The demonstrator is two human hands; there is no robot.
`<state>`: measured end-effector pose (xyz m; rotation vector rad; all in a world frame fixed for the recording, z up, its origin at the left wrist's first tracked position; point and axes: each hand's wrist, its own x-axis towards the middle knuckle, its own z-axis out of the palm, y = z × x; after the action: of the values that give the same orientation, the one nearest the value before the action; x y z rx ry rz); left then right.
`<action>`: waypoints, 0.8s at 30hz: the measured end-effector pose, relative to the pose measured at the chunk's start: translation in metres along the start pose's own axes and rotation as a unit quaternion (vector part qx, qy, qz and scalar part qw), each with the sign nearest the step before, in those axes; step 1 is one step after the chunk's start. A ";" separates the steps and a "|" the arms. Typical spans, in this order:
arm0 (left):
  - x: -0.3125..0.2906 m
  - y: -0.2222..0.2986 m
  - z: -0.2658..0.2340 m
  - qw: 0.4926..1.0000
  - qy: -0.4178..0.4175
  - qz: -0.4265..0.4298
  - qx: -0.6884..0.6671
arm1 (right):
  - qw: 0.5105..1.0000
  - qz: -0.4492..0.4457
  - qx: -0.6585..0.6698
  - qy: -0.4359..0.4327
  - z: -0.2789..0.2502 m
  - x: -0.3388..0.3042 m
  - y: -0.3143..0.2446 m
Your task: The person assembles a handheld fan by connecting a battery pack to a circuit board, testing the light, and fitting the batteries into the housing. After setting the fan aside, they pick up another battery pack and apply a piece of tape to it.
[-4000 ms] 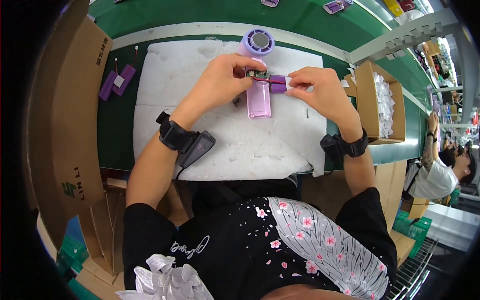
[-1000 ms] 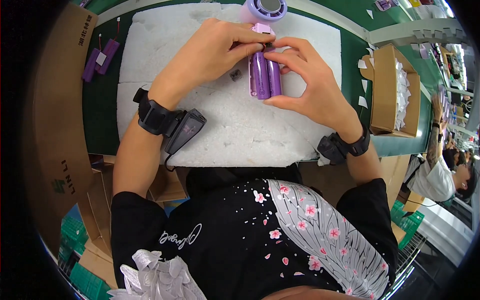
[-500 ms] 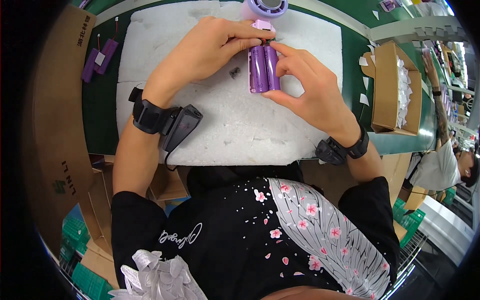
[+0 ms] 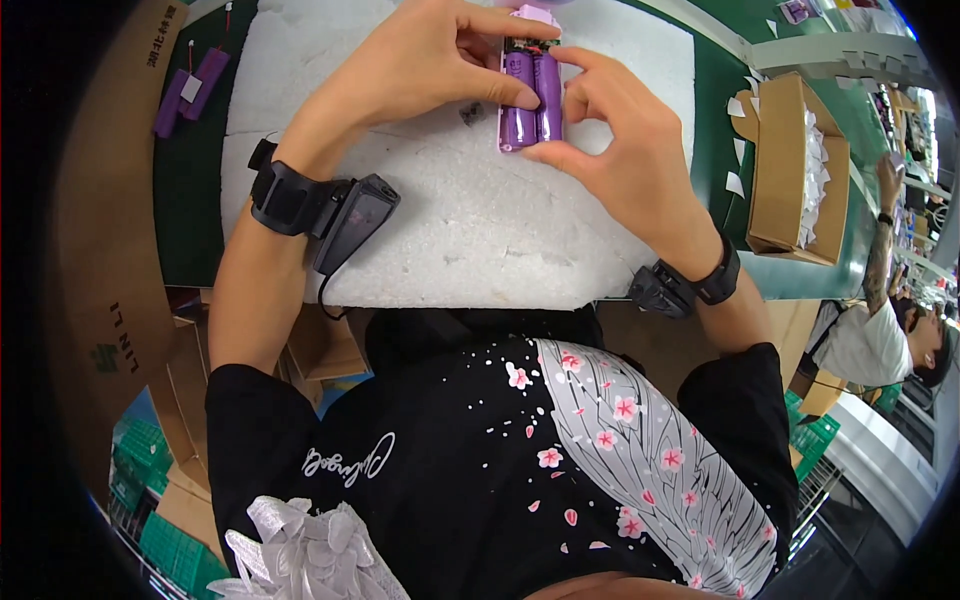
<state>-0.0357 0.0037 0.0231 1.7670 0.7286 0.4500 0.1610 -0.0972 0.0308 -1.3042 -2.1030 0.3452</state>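
Note:
A narrow pink casing (image 4: 538, 14) lies on the white foam board, holding two purple battery cells (image 4: 519, 124) side by side. Above the cells, a small circuit board with wires (image 4: 518, 46) shows, partly covered by fingers. My left hand (image 4: 425, 65) closes on the casing from the left, its thumb pressing on the left cell and its index finger across the top end. From the right, my right hand (image 4: 630, 130) grips the same casing, index finger by the circuit board and thumb at the lower corner.
The white foam board (image 4: 450, 230) covers the green table. Two joined purple battery packs (image 4: 195, 88) with wires lie at left. An open cardboard box (image 4: 775, 170) of white pieces stands at right, with paper scraps beside it. Farther right, a co-worker (image 4: 870, 340) reaches over the bench.
My left thumb has moved down from the circuit board onto the left cell. The casing sits higher in the picture, and the round purple part beyond it has mostly left view.

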 end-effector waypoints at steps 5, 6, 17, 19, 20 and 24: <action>0.002 0.000 -0.002 1.000 -0.003 -0.009 -0.005 | 0.997 0.054 0.047 -0.014 -0.001 0.007 0.004; 0.002 0.001 -0.002 1.000 -0.009 -0.009 0.003 | 0.997 0.056 0.049 -0.017 -0.001 0.009 0.005; -0.001 0.008 0.018 0.997 0.027 -0.073 -0.022 | 0.983 0.101 0.144 0.054 0.008 0.011 0.024; -0.001 0.009 0.023 0.998 0.024 -0.063 -0.016 | 0.982 0.114 0.134 0.069 0.010 0.009 0.023; -0.003 0.009 0.024 0.998 0.028 -0.057 -0.016 | 0.983 0.101 0.129 0.084 0.011 0.009 0.021; -0.002 -0.001 0.026 0.998 0.031 -0.037 -0.035 | 0.988 0.068 0.103 0.092 0.013 0.008 0.017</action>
<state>-0.0210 -0.0163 0.0146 1.6611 0.8097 0.4774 0.1619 -0.0808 0.0147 -1.3060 -1.7815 0.4680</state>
